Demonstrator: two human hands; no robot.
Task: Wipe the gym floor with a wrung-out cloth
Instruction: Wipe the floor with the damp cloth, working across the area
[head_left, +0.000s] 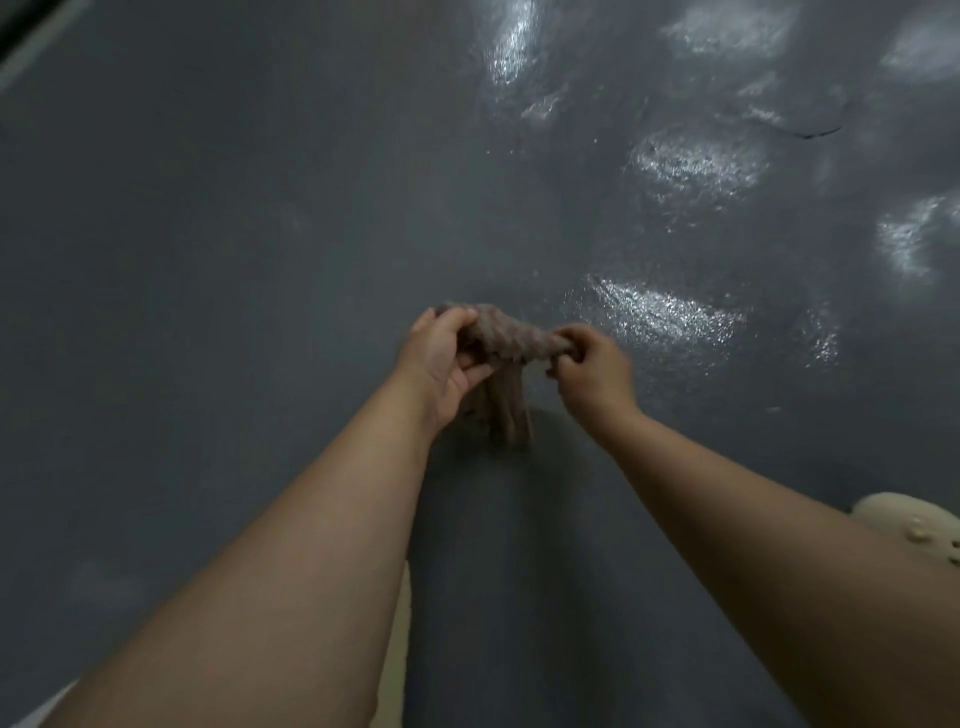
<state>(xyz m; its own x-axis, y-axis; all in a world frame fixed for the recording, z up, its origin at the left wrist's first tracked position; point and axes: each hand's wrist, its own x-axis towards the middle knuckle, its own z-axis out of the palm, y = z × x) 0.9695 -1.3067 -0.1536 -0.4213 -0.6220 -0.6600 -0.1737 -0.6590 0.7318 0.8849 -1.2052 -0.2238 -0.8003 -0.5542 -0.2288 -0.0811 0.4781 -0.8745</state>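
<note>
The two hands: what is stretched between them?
In the head view, a bunched brownish cloth spans the gap between the left hand and the right hand, each gripping an end; part hangs down.

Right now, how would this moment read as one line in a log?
stage: wringing | left hand: grips cloth | right hand: grips cloth | floor: wet patches at right

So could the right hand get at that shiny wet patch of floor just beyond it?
Probably yes. Nothing lies between the right hand and the wet patch close beside it. But both hands grip the cloth, the left hand at its other end, so it would have to let go first.
</note>
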